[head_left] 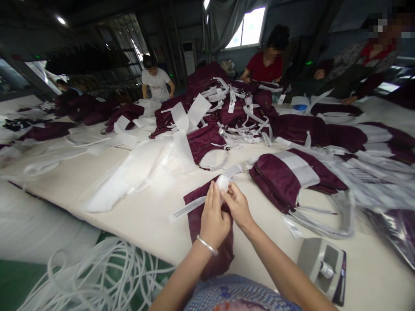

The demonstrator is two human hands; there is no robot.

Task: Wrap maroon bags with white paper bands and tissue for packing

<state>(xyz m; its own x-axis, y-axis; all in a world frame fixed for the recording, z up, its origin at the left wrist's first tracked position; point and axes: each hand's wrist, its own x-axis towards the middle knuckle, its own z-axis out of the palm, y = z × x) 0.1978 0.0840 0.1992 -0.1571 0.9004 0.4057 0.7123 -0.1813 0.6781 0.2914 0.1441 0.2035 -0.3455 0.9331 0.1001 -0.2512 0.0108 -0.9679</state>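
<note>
A maroon bag (195, 218) lies at the table's near edge, partly hidden under my hands and forearms. White foam wrapping (223, 182) is folded around something narrow at its upper end; what is inside I cannot make out. My left hand (214, 214) presses its fingers together along the left side of this wrapping, over the bag. From the right, my right hand (238, 205) pinches the wrapping between thumb and fingers. A pale wrapped strap (188, 208) sticks out to the left of my left hand. Another white strip (232, 171) extends up and right beyond my fingertips.
Right of my hands lies a maroon bag with a white band (270, 181). Nearer stands a grey tape dispenser (313, 259). White foam sheets (129, 172) spread left; a pile of maroon bags (207, 138) rises behind. White cords (97, 276) coil at lower left. Several people work across the table.
</note>
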